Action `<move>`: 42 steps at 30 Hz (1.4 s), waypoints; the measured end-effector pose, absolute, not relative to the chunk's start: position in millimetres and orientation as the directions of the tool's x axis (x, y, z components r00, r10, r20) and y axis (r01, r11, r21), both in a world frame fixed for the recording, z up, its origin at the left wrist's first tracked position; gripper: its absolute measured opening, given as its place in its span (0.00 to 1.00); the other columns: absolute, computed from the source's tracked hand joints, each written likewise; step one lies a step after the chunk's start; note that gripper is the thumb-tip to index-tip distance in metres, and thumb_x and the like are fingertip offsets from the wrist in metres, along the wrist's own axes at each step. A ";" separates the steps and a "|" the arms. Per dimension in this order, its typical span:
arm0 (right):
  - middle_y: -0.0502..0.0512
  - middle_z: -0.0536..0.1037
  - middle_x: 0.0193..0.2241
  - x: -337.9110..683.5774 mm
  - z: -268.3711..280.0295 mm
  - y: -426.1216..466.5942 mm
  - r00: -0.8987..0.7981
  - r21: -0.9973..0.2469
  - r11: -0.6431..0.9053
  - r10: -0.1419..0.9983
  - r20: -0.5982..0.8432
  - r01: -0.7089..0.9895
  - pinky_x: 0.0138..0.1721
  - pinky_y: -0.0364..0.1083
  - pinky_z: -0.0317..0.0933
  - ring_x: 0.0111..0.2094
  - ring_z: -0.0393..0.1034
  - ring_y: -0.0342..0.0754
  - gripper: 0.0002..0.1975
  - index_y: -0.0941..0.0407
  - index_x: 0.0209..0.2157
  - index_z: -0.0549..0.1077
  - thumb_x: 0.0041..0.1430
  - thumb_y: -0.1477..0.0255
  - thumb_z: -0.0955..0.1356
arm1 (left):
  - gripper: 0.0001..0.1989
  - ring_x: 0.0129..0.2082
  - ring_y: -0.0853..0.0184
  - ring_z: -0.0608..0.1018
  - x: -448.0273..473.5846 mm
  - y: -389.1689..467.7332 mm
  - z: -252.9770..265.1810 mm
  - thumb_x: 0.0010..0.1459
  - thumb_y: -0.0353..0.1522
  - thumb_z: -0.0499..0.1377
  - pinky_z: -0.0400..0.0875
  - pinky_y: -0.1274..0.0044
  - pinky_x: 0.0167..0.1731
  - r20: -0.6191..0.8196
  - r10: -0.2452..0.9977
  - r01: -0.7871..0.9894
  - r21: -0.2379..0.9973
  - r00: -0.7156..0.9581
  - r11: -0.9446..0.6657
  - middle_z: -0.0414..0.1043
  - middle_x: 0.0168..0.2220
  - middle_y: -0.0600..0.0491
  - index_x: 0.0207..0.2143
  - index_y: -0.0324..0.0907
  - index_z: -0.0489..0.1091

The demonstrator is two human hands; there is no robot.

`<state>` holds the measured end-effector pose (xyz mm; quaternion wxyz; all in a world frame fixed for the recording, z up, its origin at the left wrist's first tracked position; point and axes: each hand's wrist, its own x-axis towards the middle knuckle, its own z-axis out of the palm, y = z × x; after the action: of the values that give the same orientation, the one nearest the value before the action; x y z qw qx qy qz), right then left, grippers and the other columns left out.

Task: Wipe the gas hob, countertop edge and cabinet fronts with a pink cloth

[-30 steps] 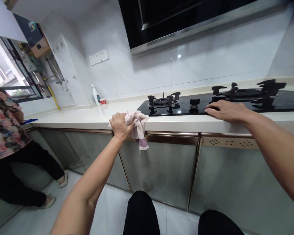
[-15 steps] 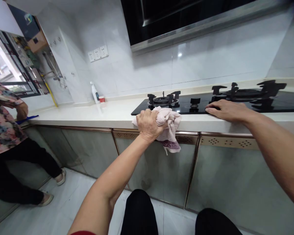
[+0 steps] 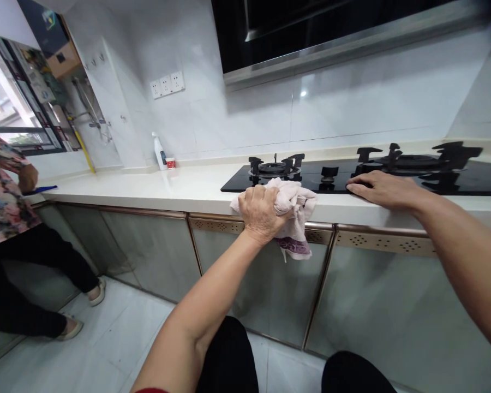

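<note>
My left hand [image 3: 262, 212] grips a pale pink towel [image 3: 297, 202] bunched on the front edge of the white counter [image 3: 180, 188]. The towel's purple-banded end hangs down over the cabinet front. Resting at the front edge of the black gas stove [image 3: 306, 183], my right hand [image 3: 378, 188] holds nothing that I can see, its fingers stretched out. A black stove knob [image 3: 329, 173] is to the left of that hand. The left burner [image 3: 275, 166] sits behind the towel.
A white spray bottle [image 3: 159, 152] and a small red cup [image 3: 171, 163] stand against the wall. The black range hood [image 3: 319, 33] hangs above the stove. At far left, another person [image 3: 8, 196] in a flowered top stands beside the counter, a hand near a blue item [image 3: 43, 190].
My left hand and the towel have slid slightly right along the counter edge. My right hand stays at the stove's edge. The camera view has shifted slightly.
</note>
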<state>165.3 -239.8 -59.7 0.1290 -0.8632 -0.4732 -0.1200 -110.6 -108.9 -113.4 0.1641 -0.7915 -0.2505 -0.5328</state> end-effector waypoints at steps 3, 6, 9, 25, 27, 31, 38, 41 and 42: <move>0.58 0.70 0.61 166.8 -60.1 -240.5 0.512 -0.111 -0.507 0.790 0.336 0.855 0.56 0.68 0.60 0.62 0.61 0.64 0.31 0.47 0.55 0.73 0.61 0.51 0.53 | 0.34 0.43 0.53 0.69 -106.8 -112.5 -117.8 0.56 0.63 0.52 0.62 0.60 0.44 0.931 0.244 0.560 0.054 0.271 -0.826 0.71 0.41 0.44 0.49 0.47 0.72; 0.58 0.71 0.59 170.0 -61.0 -240.6 0.496 -0.107 -0.492 0.796 0.347 0.864 0.56 0.68 0.60 0.61 0.62 0.65 0.30 0.48 0.53 0.74 0.61 0.51 0.54 | 0.34 0.46 0.51 0.69 -102.8 -116.2 -119.5 0.56 0.62 0.52 0.61 0.59 0.45 0.914 0.266 0.550 0.057 0.307 -0.833 0.71 0.44 0.43 0.50 0.48 0.71; 0.58 0.72 0.58 172.9 -61.9 -239.8 0.490 -0.099 -0.489 0.796 0.355 0.867 0.57 0.68 0.59 0.61 0.62 0.64 0.30 0.48 0.53 0.74 0.61 0.51 0.54 | 0.33 0.49 0.49 0.69 -97.9 -121.3 -114.2 0.58 0.61 0.50 0.61 0.59 0.44 0.859 0.310 0.574 0.023 0.407 -0.818 0.70 0.46 0.42 0.51 0.48 0.71; 0.57 0.71 0.60 167.7 -60.3 -242.1 0.492 -0.111 -0.485 0.802 0.339 0.867 0.59 0.68 0.58 0.63 0.60 0.64 0.30 0.48 0.55 0.73 0.61 0.51 0.54 | 0.20 0.45 0.50 0.77 -106.6 -42.6 -35.6 0.54 0.47 0.62 0.69 0.62 0.41 0.624 0.543 0.549 0.209 0.562 -0.809 0.77 0.46 0.42 0.44 0.46 0.71; 0.57 0.71 0.59 166.2 -59.6 -242.9 0.494 -0.113 -0.487 0.801 0.338 0.866 0.59 0.68 0.57 0.63 0.60 0.64 0.30 0.48 0.55 0.73 0.61 0.52 0.54 | 0.21 0.46 0.49 0.77 -123.9 -23.3 -34.1 0.53 0.48 0.61 0.69 0.62 0.41 0.629 0.590 0.609 0.224 0.506 -0.761 0.77 0.47 0.41 0.45 0.45 0.71; 0.58 0.72 0.58 160.7 -57.0 -243.8 0.514 -0.115 -0.506 0.793 0.327 0.855 0.58 0.68 0.58 0.62 0.61 0.64 0.29 0.47 0.54 0.74 0.62 0.53 0.54 | 0.24 0.50 0.46 0.76 -174.7 15.5 -31.8 0.53 0.48 0.60 0.68 0.60 0.45 0.619 0.700 0.778 0.217 0.358 -0.589 0.76 0.50 0.38 0.48 0.44 0.70; 0.58 0.71 0.59 155.8 -55.1 -241.9 0.528 -0.130 -0.515 0.791 0.310 0.847 0.58 0.67 0.58 0.61 0.63 0.61 0.28 0.47 0.56 0.73 0.63 0.55 0.54 | 0.27 0.57 0.46 0.70 -243.1 42.8 -23.6 0.55 0.46 0.58 0.64 0.57 0.53 0.539 0.831 0.932 0.215 0.134 -0.290 0.70 0.57 0.39 0.54 0.45 0.66; 0.60 0.70 0.60 159.7 -56.5 -239.3 0.536 -0.146 -0.517 0.791 0.296 0.843 0.57 0.67 0.56 0.60 0.63 0.61 0.27 0.47 0.57 0.73 0.64 0.55 0.55 | 0.25 0.57 0.47 0.69 -238.9 33.0 -26.4 0.54 0.46 0.58 0.64 0.57 0.53 0.552 0.821 0.934 0.194 0.148 -0.299 0.70 0.56 0.40 0.53 0.45 0.66; 0.60 0.69 0.61 161.2 -57.0 -238.5 0.539 -0.151 -0.518 0.791 0.291 0.842 0.57 0.67 0.56 0.60 0.63 0.62 0.27 0.47 0.57 0.72 0.65 0.55 0.55 | 0.25 0.57 0.47 0.69 -234.3 27.6 -28.4 0.55 0.46 0.58 0.65 0.57 0.53 0.563 0.811 0.931 0.188 0.160 -0.314 0.70 0.56 0.41 0.52 0.45 0.66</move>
<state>161.2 -238.5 -57.0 0.1378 -0.8662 -0.4712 -0.0929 -234.3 27.6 -28.4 0.1015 -0.7546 -0.5769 -0.2955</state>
